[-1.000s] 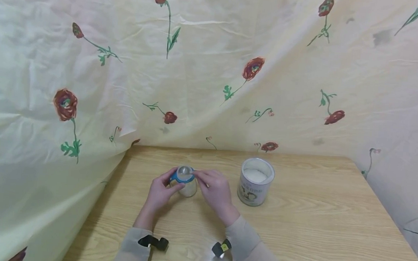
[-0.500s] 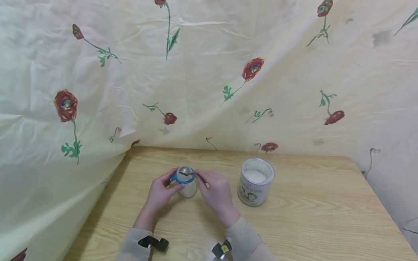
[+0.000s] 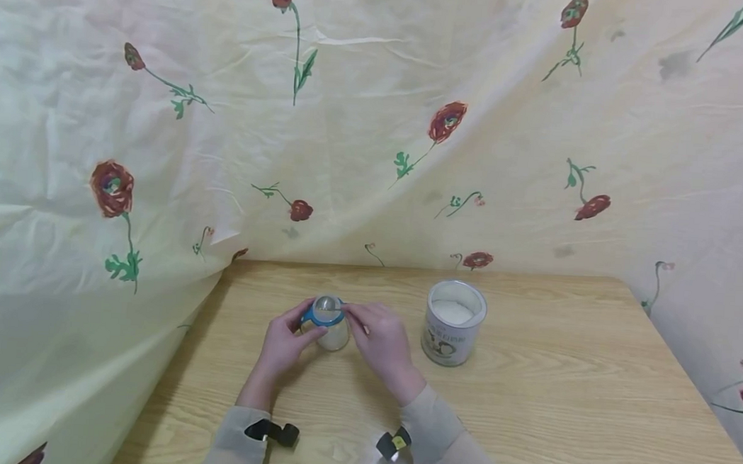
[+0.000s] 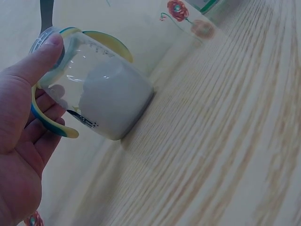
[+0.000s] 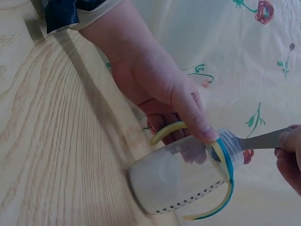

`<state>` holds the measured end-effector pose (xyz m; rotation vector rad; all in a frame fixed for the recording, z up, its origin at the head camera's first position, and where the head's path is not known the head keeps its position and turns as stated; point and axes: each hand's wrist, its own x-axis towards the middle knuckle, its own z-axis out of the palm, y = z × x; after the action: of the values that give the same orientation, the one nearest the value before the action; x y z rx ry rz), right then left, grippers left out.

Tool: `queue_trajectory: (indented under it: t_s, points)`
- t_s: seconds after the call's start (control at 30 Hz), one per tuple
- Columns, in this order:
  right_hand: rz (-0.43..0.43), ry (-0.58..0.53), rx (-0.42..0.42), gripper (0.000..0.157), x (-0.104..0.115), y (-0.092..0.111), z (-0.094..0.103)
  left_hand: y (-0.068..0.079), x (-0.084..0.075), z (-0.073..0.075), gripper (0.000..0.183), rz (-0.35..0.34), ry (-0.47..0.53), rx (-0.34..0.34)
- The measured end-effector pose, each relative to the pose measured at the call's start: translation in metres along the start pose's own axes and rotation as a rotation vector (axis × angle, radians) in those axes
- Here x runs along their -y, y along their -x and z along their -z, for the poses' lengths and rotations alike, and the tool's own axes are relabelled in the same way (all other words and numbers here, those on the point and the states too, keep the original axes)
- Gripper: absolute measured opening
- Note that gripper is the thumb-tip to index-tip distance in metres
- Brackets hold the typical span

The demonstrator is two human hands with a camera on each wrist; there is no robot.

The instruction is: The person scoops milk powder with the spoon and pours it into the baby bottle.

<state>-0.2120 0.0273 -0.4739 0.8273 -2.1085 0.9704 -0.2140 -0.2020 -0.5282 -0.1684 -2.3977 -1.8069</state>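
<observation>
A clear baby bottle (image 3: 336, 337) with a blue and yellow two-handled ring stands upright on the table. White contents fill its lower part, as the left wrist view shows on the bottle (image 4: 115, 96). My left hand (image 3: 284, 343) grips it near the neck, thumb at the collar. With thumb and fingers, my right hand (image 3: 383, 338) pinches the handle of a metal spoon (image 5: 264, 141). The spoon's bowl lies in the bottle's open mouth in the head view; its lower side is hidden.
An open tin (image 3: 450, 342) with white powder inside stands to the right of my right hand. Flowered cloth (image 3: 364, 146) hangs behind the wooden table (image 3: 560, 385) and down its left side. A camera is strapped to each wrist.
The spoon tipped a little at the bottle's mouth half a second ago and has since turned back. Both hands stay in place; the head view has shifted slightly.
</observation>
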Motion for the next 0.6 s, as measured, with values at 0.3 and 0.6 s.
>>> queue_trajectory:
  t_s: [0.3,0.6]
  points:
    - [-0.054,-0.005,0.045,0.016,0.0048,-0.0023,0.0044,0.0010,0.0019,-0.0001,0.070,-0.020,0.008,-0.006]
    - [-0.108,-0.075,-0.044,0.012,0.0038,-0.0014,0.0048,0.0014,0.0024,-0.0004,0.068,-0.014,0.019,-0.005]
